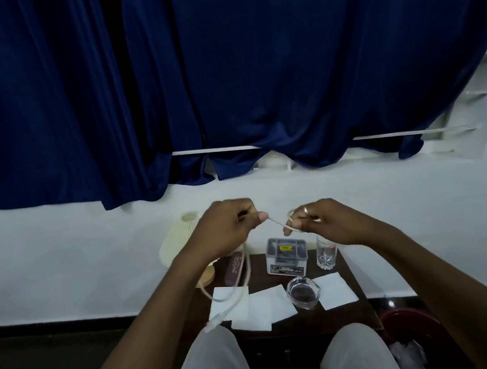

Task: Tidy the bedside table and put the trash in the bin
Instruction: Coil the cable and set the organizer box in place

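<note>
Head view:
- Both hands were raised over the bedside table point(329, 319), working a white cable point(248, 263).
- Left hand point(226, 229) – fingers curled, thumb and forefinger pinching the cable.
- Right hand point(323, 220) – fingers curled, with the cable looped round the fingertips. A short taut run of cable spanned the gap between the hands.
- The rest of the cable hung from the left hand down to the table's left side. It curved across the leftmost paper square point(226, 307) and ended in a plug point(214, 322) at the front left corner.
- Two more paper squares lay along the front edge, one in the middle point(266, 308) and one toward the right point(336, 291).
- A glass ashtray point(303, 293) sat between those two, touching or overlapping both.
- Back edge: a tin box point(286, 255) in the centre and a drinking glass point(326, 255) upright just beside it at the back right corner.
- A maroon case point(235, 268) lay near the back left corner. A cream pleated lamp point(175, 241) stood at that corner, partly hidden by the left forearm.
- A red bin point(406, 319) stood on the floor off the table's front right corner, with crumpled light material inside.
- A navy curtain point(221, 64) hung over the white wall behind the table.
</note>
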